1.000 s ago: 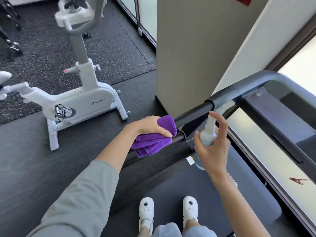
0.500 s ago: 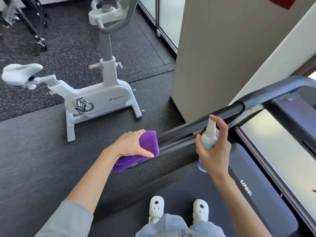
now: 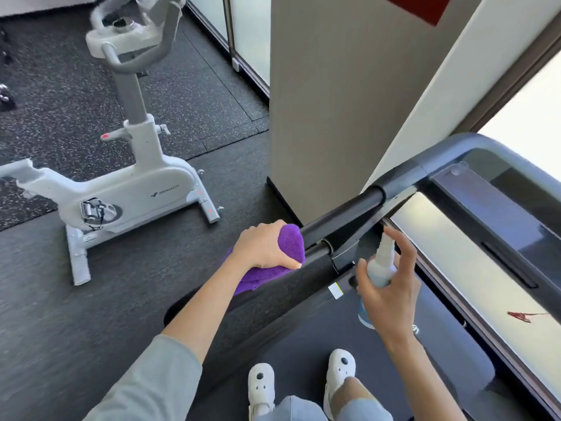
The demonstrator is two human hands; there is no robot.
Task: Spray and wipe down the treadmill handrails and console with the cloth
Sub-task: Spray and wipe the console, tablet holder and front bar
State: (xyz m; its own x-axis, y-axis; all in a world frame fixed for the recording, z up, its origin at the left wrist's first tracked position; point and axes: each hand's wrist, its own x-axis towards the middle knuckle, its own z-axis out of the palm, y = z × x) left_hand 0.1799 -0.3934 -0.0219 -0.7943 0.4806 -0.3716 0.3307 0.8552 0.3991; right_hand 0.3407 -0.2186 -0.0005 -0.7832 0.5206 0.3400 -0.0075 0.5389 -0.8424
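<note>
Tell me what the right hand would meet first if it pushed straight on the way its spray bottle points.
Probably the black handrail: the right hand aims the spray bottle at it, though depth is unclear.

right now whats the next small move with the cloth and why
Probably slide the purple cloth forward along the black handrail. The left hand grips it wrapped on the rail's near part, the bare stretch toward the console lies ahead, and the right hand holds the spray bottle beside it.
</note>
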